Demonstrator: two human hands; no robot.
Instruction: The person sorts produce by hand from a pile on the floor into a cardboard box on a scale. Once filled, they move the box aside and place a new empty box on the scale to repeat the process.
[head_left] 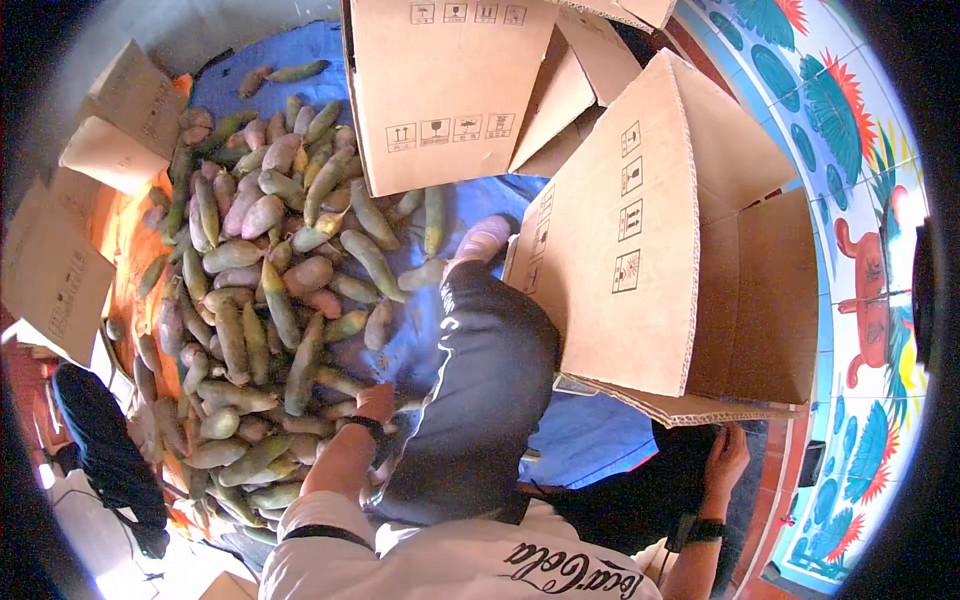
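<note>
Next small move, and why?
Probably close the left hand around one piece at the near edge of the produce pile: it's already right there, while the right hand is well away, near the open cardboard box. Can't tell whether the left already grips something.

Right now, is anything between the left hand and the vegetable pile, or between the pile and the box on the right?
Nothing visible blocks the left hand from the vegetable pile; it is at the pile's edge. But a dark-trousered leg stands between pile and box.
</note>
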